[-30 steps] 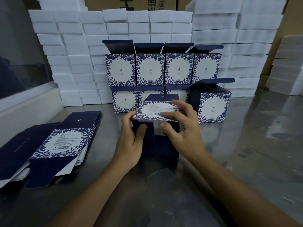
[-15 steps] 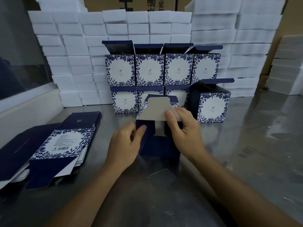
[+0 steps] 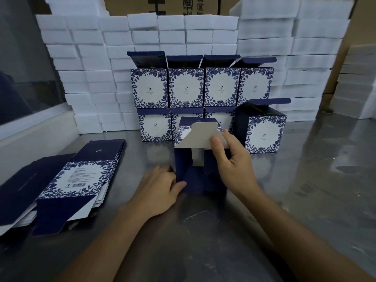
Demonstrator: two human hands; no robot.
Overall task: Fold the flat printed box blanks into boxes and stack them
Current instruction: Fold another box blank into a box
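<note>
Navy card forms the half-folded box (image 3: 200, 174) standing on the steel desk (image 3: 295, 200) at centre. Both hands are working it: the left hand (image 3: 160, 192) is gripping its lower left corner, the right hand (image 3: 232, 161) is pinching its white flap (image 3: 200, 136). Behind, 8 folded boxes (image 3: 201, 88) are standing, 4 stacked on 3, 1 alongside. 1 pile of flat blanks (image 3: 67, 182) is lying left.

The half-folded box (image 3: 200, 176) is hiding the left hand's (image 3: 160, 192) fingertips and most of one folded box (image 3: 187, 119) behind it. The picture's left edge is cutting off the flat blank stack (image 3: 67, 180) (its barcode text is too small to read).
</note>
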